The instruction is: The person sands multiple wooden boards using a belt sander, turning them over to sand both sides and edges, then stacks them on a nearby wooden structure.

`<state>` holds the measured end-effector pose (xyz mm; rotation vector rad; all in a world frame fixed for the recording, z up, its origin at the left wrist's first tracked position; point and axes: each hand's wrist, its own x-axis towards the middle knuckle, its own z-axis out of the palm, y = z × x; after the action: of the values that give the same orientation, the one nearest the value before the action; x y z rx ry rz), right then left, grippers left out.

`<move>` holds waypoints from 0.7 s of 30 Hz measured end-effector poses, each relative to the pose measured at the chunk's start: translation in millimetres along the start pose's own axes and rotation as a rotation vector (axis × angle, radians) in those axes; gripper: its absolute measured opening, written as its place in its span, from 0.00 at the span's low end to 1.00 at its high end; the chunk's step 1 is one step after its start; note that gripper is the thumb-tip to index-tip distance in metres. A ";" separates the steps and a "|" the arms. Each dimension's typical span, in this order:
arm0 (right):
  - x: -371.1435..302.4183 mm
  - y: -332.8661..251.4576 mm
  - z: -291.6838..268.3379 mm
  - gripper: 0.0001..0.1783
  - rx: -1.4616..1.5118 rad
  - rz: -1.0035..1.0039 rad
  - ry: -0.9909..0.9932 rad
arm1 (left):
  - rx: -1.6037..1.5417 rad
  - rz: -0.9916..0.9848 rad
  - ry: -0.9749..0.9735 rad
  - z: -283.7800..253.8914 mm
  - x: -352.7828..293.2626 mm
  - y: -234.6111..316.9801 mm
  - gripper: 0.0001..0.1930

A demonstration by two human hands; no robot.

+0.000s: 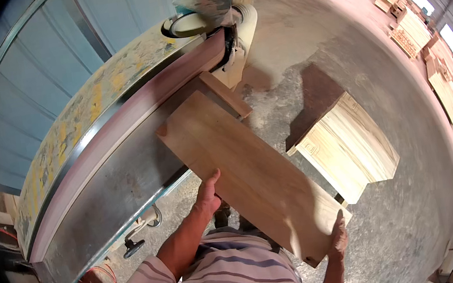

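A long flat wooden board (254,175) lies slantwise in front of me, gripped in both hands. My left hand (209,194) is closed on its near left edge, with the thumb on the top face. At the board's near right end, my right hand (338,236) is closed around the corner, its fingers partly hidden. The far end of the board is over the grey metal table (121,167) of an edge belt sander, near its pinkish abrasive belt (137,116). Beyond that end, a wooden stop bar (226,95) crosses the table.
To the right stands a stack of pale boards (352,142), casting a dark shadow on the concrete floor (406,112). Below the sander table sticks out a black-handled crank (133,247). More lumber stacks (411,28) line the far right. A blue panelled wall (44,57) rises behind the sander.
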<state>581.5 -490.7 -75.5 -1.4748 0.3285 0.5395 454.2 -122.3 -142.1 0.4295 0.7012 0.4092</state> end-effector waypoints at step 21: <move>17.8 53.7 29.8 0.35 0.222 0.008 -0.056 | 0.094 -0.038 0.224 12.5 29.0 -0.1 0.28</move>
<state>564.6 -458.2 -127.9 -1.2419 0.3393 0.5327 482.9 -111.0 -148.8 0.4621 0.9473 0.3929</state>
